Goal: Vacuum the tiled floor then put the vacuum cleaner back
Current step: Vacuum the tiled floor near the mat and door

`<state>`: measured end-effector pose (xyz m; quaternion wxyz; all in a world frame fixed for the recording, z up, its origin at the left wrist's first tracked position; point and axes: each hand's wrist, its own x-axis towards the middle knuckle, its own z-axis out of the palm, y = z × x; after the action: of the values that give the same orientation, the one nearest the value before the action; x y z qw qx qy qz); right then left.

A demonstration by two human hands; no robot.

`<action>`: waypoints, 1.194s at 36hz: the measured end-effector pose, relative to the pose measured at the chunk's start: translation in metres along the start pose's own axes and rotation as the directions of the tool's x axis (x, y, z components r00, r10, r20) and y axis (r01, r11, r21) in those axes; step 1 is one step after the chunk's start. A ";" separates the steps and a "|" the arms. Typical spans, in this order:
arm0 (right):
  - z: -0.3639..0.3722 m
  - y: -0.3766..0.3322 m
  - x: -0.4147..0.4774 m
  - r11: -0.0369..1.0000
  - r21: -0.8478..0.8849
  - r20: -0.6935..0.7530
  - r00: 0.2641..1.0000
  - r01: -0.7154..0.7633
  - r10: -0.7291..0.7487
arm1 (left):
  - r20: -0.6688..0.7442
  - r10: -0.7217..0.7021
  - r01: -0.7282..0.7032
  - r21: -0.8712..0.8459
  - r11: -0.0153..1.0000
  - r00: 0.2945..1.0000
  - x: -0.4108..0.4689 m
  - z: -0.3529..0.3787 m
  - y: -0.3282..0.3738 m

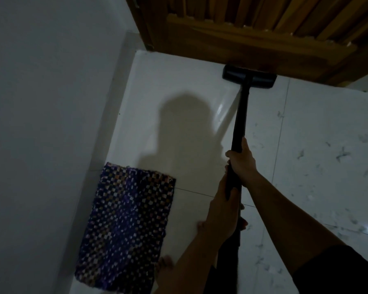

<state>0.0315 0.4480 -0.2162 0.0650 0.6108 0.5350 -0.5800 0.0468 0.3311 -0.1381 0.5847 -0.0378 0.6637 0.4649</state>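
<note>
No readable brand or label. Right hand (241, 164) and left hand (222, 211) are both clenching the vacuum wand (240, 115), right above left. Floor head (249, 78) is resting on the tiled floor (306, 145), touching the wooden furniture base (253, 52). Checkered mat (125, 225) is lying left.

Dim, grainy; shadow (185, 132) on floor (306, 145).

Bare forearms, a dark sleeve (348, 270), bare feet (165, 265).
</note>
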 end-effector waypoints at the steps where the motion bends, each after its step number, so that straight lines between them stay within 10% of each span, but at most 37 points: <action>1: -0.001 0.001 -0.004 1.000 0.006 0.003 1.000 -0.006 0.006 | -0.004 0.000 0.000 0.005 1.000 1.000 -0.004 0.001 -0.001; 29: 0.039 0.109 -0.197 0.994 0.014 0.085 0.991 -0.109 0.108 | -0.011 -0.118 0.117 -0.065 0.991 0.993 -0.201 -0.033 -0.086; 43: 0.023 0.171 -0.260 0.991 0.005 0.074 0.989 -0.132 0.132 | -0.057 -0.121 0.129 0.160 0.979 0.991 -0.266 -0.014 -0.132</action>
<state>0.2048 0.2095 -0.1134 0.1199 0.6235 0.4878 -0.5991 0.1978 0.1158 0.0008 0.5982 -0.0422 0.7093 0.3704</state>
